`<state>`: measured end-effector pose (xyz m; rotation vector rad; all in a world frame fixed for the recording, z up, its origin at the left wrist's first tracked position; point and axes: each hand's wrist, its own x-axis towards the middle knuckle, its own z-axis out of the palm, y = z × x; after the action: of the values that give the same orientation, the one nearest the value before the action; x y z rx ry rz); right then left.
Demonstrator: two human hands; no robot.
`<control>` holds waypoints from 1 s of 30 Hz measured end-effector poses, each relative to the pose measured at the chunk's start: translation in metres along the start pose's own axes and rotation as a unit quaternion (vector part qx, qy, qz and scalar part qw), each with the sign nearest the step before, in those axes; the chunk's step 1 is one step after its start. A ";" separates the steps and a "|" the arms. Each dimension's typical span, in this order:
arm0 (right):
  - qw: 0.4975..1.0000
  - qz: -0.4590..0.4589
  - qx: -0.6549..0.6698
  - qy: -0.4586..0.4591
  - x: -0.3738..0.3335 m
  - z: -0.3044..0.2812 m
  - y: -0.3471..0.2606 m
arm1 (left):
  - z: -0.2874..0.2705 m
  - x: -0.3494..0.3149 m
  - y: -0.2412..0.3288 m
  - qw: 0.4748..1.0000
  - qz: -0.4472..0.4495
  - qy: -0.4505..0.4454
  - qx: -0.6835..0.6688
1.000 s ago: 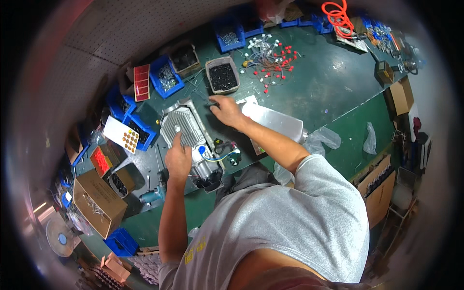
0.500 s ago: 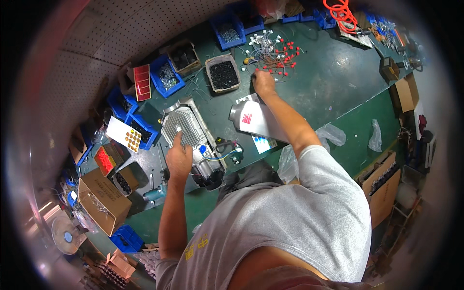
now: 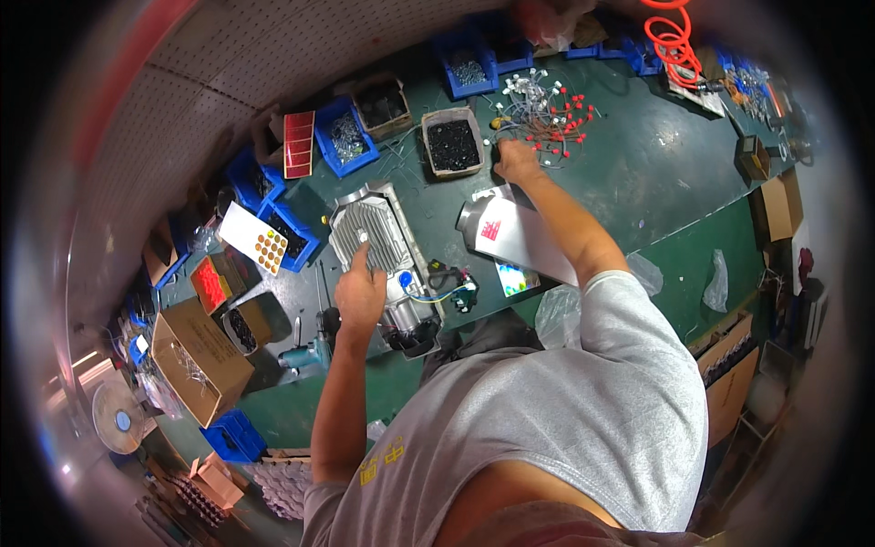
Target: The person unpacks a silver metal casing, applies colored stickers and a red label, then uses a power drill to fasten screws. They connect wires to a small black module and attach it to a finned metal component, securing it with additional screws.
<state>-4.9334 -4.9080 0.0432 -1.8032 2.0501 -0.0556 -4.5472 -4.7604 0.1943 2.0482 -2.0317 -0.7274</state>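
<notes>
My left hand (image 3: pixel 362 296) rests over a finned silver metal housing (image 3: pixel 374 223), its index finger stretched out and the others curled. The fingertip meets a small white spot (image 3: pixel 363 236) on the fins. My right hand (image 3: pixel 518 162) is closed at the near edge of a pile of cables (image 3: pixel 547 109) with red and white connectors. Something dark shows at its fingers, too small to name. Under my right forearm lies a smooth silver metal cover (image 3: pixel 524 235) with a red label. A blue cap and a wired connector (image 3: pixel 465 294) sit at the housing's near end.
A box of black parts (image 3: pixel 453 144) stands left of the cables, with blue bins (image 3: pixel 346 139) beyond. A sticker sheet (image 3: pixel 255 239), a cardboard box (image 3: pixel 202 360) and a power tool (image 3: pixel 305 356) lie on the left. An orange coiled hose (image 3: pixel 672 41) hangs at the far right.
The whole scene has shifted rightward in view. My right hand has drawn slightly left and nearer relative to the cable pile. My left index finger stays at the white spot.
</notes>
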 end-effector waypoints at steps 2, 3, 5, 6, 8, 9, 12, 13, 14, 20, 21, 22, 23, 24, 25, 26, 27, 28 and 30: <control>0.999 -0.031 0.008 -0.014 0.014 0.009 0.018 | 0.000 0.000 -0.001 1.000 0.002 0.001 0.002; 0.999 -0.048 0.013 -0.020 0.019 0.009 0.025 | 0.001 0.000 -0.002 1.000 0.001 0.001 0.007; 0.994 -0.075 0.071 -0.020 0.023 0.007 0.041 | 0.003 0.000 -0.006 1.000 0.000 0.002 0.015; 0.992 -0.078 0.095 -0.012 0.023 0.006 0.050 | 0.000 -0.001 -0.002 1.000 0.000 0.000 0.008; 0.984 -0.034 0.176 -0.009 0.025 0.002 0.059 | -0.006 0.000 0.006 0.999 -0.024 -0.025 -0.005; 0.974 0.010 0.222 -0.041 0.024 0.000 0.060 | -0.009 0.001 0.009 0.999 -0.036 -0.037 -0.012; 0.951 0.043 0.295 -0.080 0.020 -0.005 0.071 | -0.009 0.001 0.008 0.998 -0.034 -0.041 -0.014; 0.951 0.051 0.290 -0.090 0.019 -0.006 0.075 | -0.010 0.001 0.009 0.998 -0.035 -0.044 -0.013; 0.951 0.058 0.286 -0.102 0.015 -0.010 0.075 | -0.009 0.001 0.008 0.998 -0.036 -0.044 -0.013; 0.886 0.058 0.440 -0.134 -0.008 -0.019 0.054 | -0.009 0.000 0.003 0.997 -0.053 -0.058 -0.022; 0.861 0.068 0.481 -0.151 -0.020 -0.038 0.041 | -0.007 0.000 0.001 0.998 -0.037 -0.042 -0.021; 0.833 0.078 0.521 -0.169 -0.030 -0.052 0.028 | -0.003 -0.001 -0.001 0.999 -0.023 -0.024 -0.018; 0.801 0.089 0.561 -0.189 -0.040 -0.063 0.015 | -0.001 -0.001 -0.002 1.000 -0.010 -0.008 -0.012; 0.805 0.079 0.560 -0.177 -0.051 -0.072 0.000 | -0.005 0.000 0.004 1.000 -0.013 -0.010 -0.014; 0.809 0.070 0.560 -0.165 -0.058 -0.080 -0.014 | -0.005 0.000 0.004 1.000 -0.007 -0.011 -0.013; 0.799 0.057 0.572 -0.178 -0.059 -0.084 -0.023 | -0.006 0.000 0.003 1.000 -0.013 -0.013 -0.004; 0.788 0.047 0.587 -0.180 -0.063 -0.092 -0.036 | -0.008 0.002 0.006 1.000 -0.015 -0.015 0.002; 0.787 0.030 0.593 -0.170 -0.066 -0.099 -0.052 | -0.012 0.000 0.007 0.999 -0.033 -0.039 -0.015; 0.777 -0.011 0.608 -0.160 -0.077 -0.120 -0.092 | -0.015 -0.001 0.008 0.999 -0.037 -0.039 -0.011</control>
<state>-4.8800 -4.8773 0.2012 -0.8783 1.1717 -0.8143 -4.5482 -4.7632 0.2111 2.1238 -1.9878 -0.8511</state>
